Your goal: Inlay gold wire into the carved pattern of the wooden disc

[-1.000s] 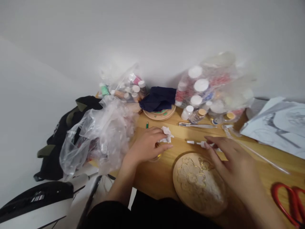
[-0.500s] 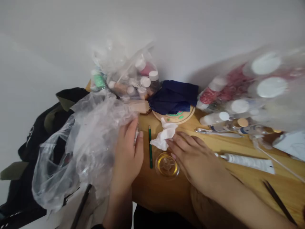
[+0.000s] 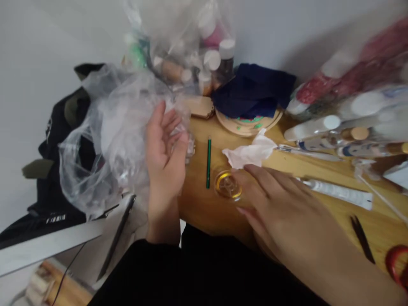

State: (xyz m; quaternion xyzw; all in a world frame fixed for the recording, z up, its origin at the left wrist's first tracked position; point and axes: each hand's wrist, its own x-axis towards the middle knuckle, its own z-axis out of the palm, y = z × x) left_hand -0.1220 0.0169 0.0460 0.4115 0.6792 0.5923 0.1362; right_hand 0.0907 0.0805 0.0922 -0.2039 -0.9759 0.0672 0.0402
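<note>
Right now we have our left hand (image 3: 167, 142) raised in front of the clear plastic bag (image 3: 121, 110), palm showing, fingers loosely curled and unclosed. Our right hand (image 3: 255, 193) reaches over the desk (image 3: 197, 204) with its fingers a little bent, at the right rim of the clear spool (image 3: 228, 185) with its gold winding. Blur keeps us from telling whether the fingertips grip the spool or only lie against it. The spool sits flat on the wood, set in from the front edge, with our dark clothing (image 3: 197, 263) just beyond that edge.

To the left of the spool the green pencil (image 3: 208, 162) points away from us, and a strip of wood shows between it and our left hand. Behind the spool a crumpled white tissue (image 3: 250, 151) narrows the way toward the wooden disc (image 3: 232, 125), where a navy cloth (image 3: 255, 91) lies on top. Over on our right, a white tube (image 3: 341, 193) lies past our knuckles, wood showing between it and the dark pointed tool (image 3: 362, 238). A red looped handle (image 3: 389, 263) is cut off by the edge of view.
</note>
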